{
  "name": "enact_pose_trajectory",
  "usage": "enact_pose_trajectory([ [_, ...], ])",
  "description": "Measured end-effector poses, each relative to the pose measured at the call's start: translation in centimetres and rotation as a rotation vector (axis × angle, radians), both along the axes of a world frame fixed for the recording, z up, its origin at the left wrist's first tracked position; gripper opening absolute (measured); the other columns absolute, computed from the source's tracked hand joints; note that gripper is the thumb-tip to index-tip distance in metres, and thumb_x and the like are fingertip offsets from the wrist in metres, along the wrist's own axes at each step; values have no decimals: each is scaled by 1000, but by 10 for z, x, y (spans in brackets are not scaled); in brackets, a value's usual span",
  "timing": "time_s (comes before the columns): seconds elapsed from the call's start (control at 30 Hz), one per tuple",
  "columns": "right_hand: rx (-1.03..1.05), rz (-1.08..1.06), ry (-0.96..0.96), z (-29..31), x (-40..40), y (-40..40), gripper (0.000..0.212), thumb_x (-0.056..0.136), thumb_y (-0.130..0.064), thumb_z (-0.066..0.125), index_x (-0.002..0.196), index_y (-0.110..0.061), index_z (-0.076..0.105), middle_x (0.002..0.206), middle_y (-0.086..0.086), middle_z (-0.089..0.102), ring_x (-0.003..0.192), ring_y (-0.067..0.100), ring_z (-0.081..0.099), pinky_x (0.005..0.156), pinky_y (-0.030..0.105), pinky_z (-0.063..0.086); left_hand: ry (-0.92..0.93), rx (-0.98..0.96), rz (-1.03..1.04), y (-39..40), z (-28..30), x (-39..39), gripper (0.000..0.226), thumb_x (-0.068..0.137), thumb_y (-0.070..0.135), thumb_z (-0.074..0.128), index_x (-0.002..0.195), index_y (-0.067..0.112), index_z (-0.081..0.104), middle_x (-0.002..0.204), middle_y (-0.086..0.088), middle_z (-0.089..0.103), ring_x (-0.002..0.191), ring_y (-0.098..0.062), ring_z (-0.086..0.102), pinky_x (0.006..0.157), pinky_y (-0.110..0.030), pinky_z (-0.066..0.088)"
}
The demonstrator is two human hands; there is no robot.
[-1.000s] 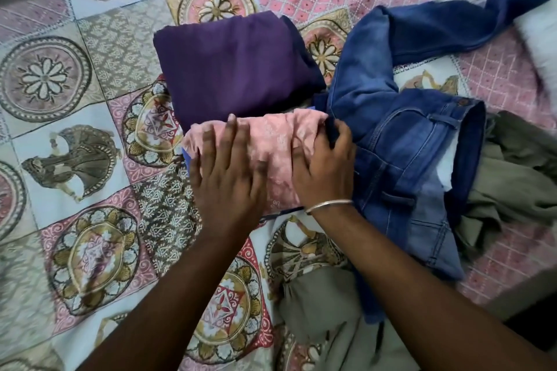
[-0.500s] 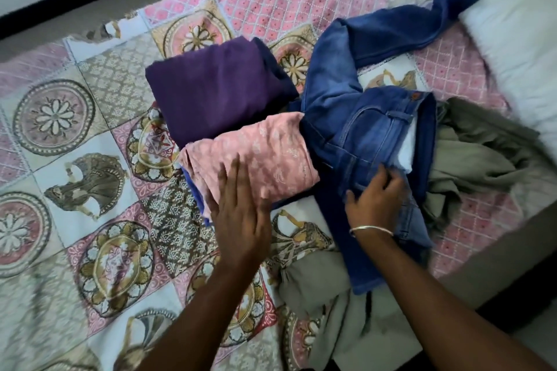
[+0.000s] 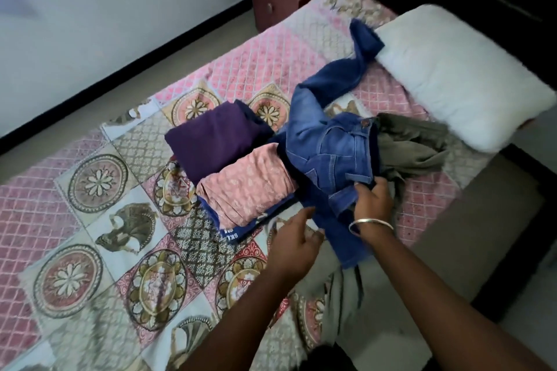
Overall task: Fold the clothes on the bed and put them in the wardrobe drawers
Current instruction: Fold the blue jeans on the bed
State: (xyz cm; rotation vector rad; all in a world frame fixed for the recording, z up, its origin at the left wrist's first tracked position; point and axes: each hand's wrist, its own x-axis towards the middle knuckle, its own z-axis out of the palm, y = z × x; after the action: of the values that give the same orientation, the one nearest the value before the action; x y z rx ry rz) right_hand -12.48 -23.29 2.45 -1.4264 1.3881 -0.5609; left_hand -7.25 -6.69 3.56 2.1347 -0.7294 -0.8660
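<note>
Bed [image 3: 90, 250] w/ patchwork quilt; olive garment [image 3: 413, 144] partly hidden under jeans [image 3: 328, 153]. R hand [image 3: 372, 199] grips jeans; L hand [image 3: 294, 239] relaxed, holding nothing.

The white lettering on the blue garment [image 3: 241, 230] under the pink folded cloth [image 3: 245, 187] was too small to read. The right hand [image 3: 372, 200] had its fingertips buried in the jeans [image 3: 328, 150]. The olive garment [image 3: 413, 144] lay partly hidden behind them.
</note>
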Motion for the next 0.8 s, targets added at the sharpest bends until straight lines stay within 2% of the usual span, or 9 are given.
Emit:
enact_pose_trajectory([
  [0.07, 105, -67, -225, 36, -11, 12, 13, 89, -19, 59, 100, -27, 59, 107, 10, 65, 99, 33, 65, 86, 51, 55, 115, -74, -39, -9, 19, -9, 75, 89, 37, 67, 153, 29, 29, 151, 9, 41, 135, -7, 39, 107, -26, 36],
  [0.13, 184, -112, -403, 74, -25, 26, 18, 96, -10, 56, 106, -25, 58, 108, 8, 66, 95, 27, 67, 77, 45, 57, 233, -209, -80, -14, 46, -19, 101, 79, 27, 79, 157, 33, 15, 155, 14, 31, 139, -1, 30, 109, -22, 33],
  [0.2, 198, -111, -512, 113, -39, 43, 21, 98, -6, 53, 115, -19, 56, 106, 6, 66, 91, 23, 67, 70, 39, 57, 265, -359, -143, -14, 72, -26, 110, 70, 17, 84, 152, 45, 17, 152, 17, 39, 137, -2, 39, 108, -25, 40],
  [0.33, 80, -8, -563, 164, -73, 81, 27, 96, -1, 54, 119, -15, 58, 110, 9, 68, 98, 27, 68, 73, 34, 59, 325, -536, -73, 0, 121, -42, 79, 73, 13, 79, 134, 48, 41, 124, 13, 66, 114, -11, 64, 96, -40, 54],
  [0.43, -4, 65, -529, 196, -97, 106, 19, 95, -11, 61, 111, -20, 63, 112, 10, 71, 103, 30, 68, 87, 50, 56, 281, -631, -5, 16, 158, -53, 61, 84, 1, 61, 137, 27, 48, 115, -1, 70, 103, -19, 68, 90, -45, 56],
  [0.53, -84, 141, -452, 230, -116, 119, 17, 90, -28, 70, 103, -19, 66, 105, 12, 73, 95, 27, 70, 82, 48, 57, 269, -712, -4, 30, 194, -60, 40, 91, -4, 52, 126, 13, 59, 110, -8, 71, 102, -25, 68, 92, -44, 55],
  [0.67, -319, 261, -295, 262, -142, 131, 64, 60, -76, 74, 82, -17, 63, 84, 10, 69, 78, 26, 67, 70, 50, 56, 231, -798, 17, 56, 237, -69, 31, 90, -1, 51, 102, 20, 71, 98, 1, 75, 95, -22, 70, 87, -40, 56],
  [0.73, -591, 265, -125, 268, -152, 129, 66, 56, -82, 69, 79, -22, 53, 80, -1, 56, 72, 13, 56, 67, 39, 49, 168, -810, -12, 64, 248, -73, 27, 87, 5, 49, 102, 13, 71, 100, -3, 74, 94, -21, 69, 86, -37, 54],
  [0.8, -651, 308, -167, 278, -158, 130, 73, 56, -70, 76, 105, -23, 50, 101, -10, 52, 90, 0, 55, 82, 25, 47, 113, -814, -80, 70, 264, -81, 31, 80, 13, 49, 102, 10, 72, 102, -6, 74, 96, -18, 68, 87, -36, 53],
])
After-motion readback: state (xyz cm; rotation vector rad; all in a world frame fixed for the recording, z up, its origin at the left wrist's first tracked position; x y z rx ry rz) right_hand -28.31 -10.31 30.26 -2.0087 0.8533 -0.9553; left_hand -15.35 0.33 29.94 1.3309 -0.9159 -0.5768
